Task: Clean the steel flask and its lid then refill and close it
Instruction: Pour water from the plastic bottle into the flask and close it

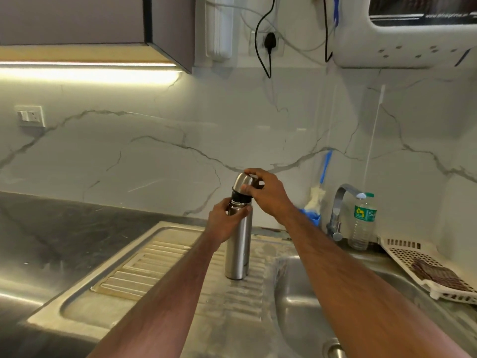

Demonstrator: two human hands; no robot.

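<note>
Brushed steel, tall and slim, the flask (238, 251) stands upright on the ribbed drainboard (144, 264) just left of the sink basin (304, 301), its long axis vertical. The left hand (227, 223) wraps its fingers round the upper body just below the black neck band (238, 197), bracing it. The right hand (265, 195) comes in from the right and above, fingertips and thumb curled round the domed steel lid (242, 183), which sits tilted toward the left over the neck; whether it is threaded on or already loose I cannot tell. The lid lies directly above the left hand's grip, on the flask's own axis, so any turn or lift runs along that vertical line, and the right hand is the nearer one to it. I judge this an opening or closing step, which of the two is unclear

Outward from there: smooth polished metal on the flask, dull scuffed steel with pale residue on the drainboard. Behind, against the veined marble backsplash (154, 140), leans a blue-handled bottle brush (321, 187) with a white fluffy head. A curved steel tap (338, 210) stands beside a clear plastic water bottle (361, 223) with a green label, and a white perforated rack (428, 277) sits at the right
</note>
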